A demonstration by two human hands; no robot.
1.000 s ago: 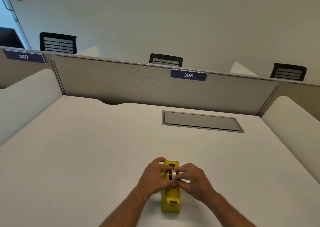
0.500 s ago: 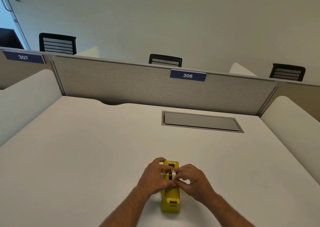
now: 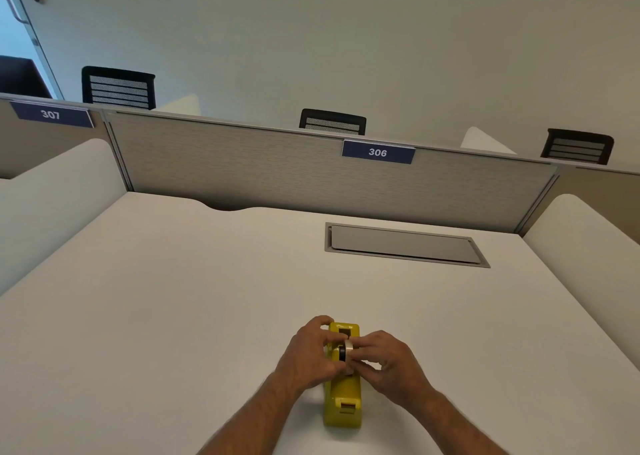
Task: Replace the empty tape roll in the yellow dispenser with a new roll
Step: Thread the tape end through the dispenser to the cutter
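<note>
— What are the hands doing?
— The left hand (image 3: 309, 354) and right hand (image 3: 389, 361) both pinch the tape roll (image 3: 346, 352) with curled fingers, one from each side.
— And where is the roll?
— Upright in the middle of the yellow dispenser (image 3: 343, 397), which stands on the white desk (image 3: 173, 298).

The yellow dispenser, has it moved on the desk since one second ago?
No. The yellow dispenser sits in the same place relative to the grey hatch.
</note>
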